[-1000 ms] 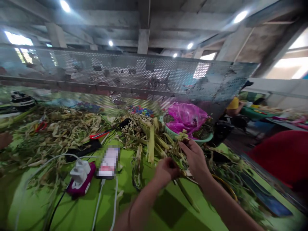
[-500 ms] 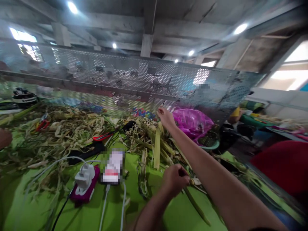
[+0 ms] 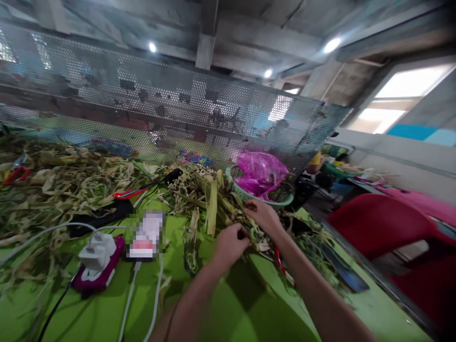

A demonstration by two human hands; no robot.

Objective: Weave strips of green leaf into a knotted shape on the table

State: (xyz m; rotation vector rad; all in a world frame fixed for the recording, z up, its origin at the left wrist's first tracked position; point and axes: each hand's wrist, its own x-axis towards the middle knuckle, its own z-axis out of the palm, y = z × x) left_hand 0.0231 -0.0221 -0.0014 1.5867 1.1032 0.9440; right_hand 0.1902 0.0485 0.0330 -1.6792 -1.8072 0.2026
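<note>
My left hand is over the green tabletop, its thumb and fingers curled together in a pinch. Whatever they hold is too small or hidden to make out. Just beyond it, my right hand reaches in with loosely bent fingers spread apart, and I see nothing in them. Dry husk strips lie close to both hands. Past the right hand stands a pale green basket with a pink plastic bag in it. Red-handled scissors or a similar tool show partly behind the right forearm.
A phone and a purple power strip with white plugs and cables lie left. A red-edged cutter rests by heaped dry husks. A perforated metal screen runs behind. Red chair at right.
My right hand has drawn back from above the pink bag to beside my left hand. The long green strip below my left hand no longer shows. The view has turned right.
</note>
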